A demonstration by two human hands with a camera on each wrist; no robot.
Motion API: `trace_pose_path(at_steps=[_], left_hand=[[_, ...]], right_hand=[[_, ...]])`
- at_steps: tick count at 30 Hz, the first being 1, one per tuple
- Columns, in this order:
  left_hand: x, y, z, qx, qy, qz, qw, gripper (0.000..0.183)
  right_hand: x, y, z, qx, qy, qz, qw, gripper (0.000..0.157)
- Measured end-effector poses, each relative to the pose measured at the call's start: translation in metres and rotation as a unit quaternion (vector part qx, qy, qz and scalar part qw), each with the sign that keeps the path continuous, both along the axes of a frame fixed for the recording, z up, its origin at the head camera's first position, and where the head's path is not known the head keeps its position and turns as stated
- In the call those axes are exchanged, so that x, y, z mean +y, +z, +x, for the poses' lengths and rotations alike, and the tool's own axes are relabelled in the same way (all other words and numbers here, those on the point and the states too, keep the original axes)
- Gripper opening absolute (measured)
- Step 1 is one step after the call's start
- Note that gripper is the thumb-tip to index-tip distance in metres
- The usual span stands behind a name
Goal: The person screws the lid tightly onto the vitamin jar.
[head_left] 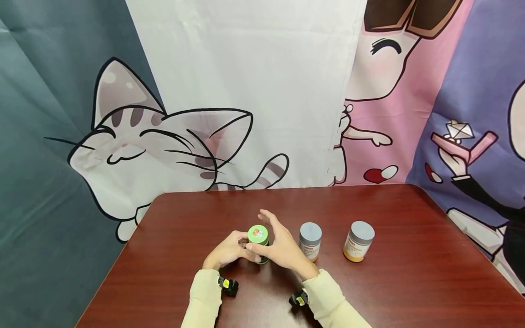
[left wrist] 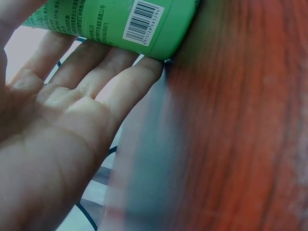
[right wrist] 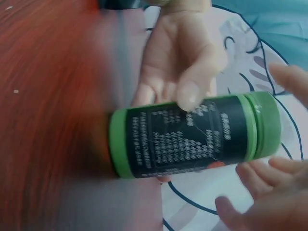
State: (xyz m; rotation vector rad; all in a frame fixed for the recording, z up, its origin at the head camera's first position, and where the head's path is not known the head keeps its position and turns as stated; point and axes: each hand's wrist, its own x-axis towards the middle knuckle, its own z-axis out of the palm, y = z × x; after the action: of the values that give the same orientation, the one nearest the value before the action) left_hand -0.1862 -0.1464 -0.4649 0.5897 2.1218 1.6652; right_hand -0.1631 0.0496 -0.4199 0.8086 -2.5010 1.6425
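A green cylindrical bottle [head_left: 258, 235] with a round green lid stands upright on the table between the hands. Its dark label with white print [right wrist: 180, 137] shows in the right wrist view, and its barcode [left wrist: 143, 23] in the left wrist view. My left hand [head_left: 229, 249] grips the body from the left, thumb across the label and fingers behind. On the other side, my right hand [head_left: 283, 246] is spread around the lid [right wrist: 266, 124], its fingers apart and curved loosely beside it.
Two jars with grey lids stand to the right on the brown wooden table [head_left: 184, 214]: a nearer jar [head_left: 310, 240] close beside my right hand and a farther jar [head_left: 358, 241]. A cloth backdrop with cartoon figures [head_left: 262, 91] hangs behind the table's far edge.
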Motion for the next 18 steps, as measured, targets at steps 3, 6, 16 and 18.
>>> trace_pose_path(at_steps=[3,6,16,18], left_hand=[[0.000,0.001,0.000,-0.004,-0.002,0.009,0.9999,0.035],[0.001,0.000,0.001,-0.003,-0.009,0.021,0.9997,0.036],[0.001,0.001,0.000,-0.028,-0.014,0.038,0.9988,0.039],[0.001,0.001,0.000,-0.028,-0.012,0.035,0.9989,0.039]], right_hand=[[0.002,0.005,0.001,-0.013,0.034,-0.011,0.999,0.079],[0.003,0.015,0.007,-0.016,0.069,-0.020,0.997,0.073],[0.001,0.023,0.011,-0.040,0.067,-0.041,0.996,0.063],[0.000,0.013,0.006,-0.029,0.050,-0.035,0.998,0.063]])
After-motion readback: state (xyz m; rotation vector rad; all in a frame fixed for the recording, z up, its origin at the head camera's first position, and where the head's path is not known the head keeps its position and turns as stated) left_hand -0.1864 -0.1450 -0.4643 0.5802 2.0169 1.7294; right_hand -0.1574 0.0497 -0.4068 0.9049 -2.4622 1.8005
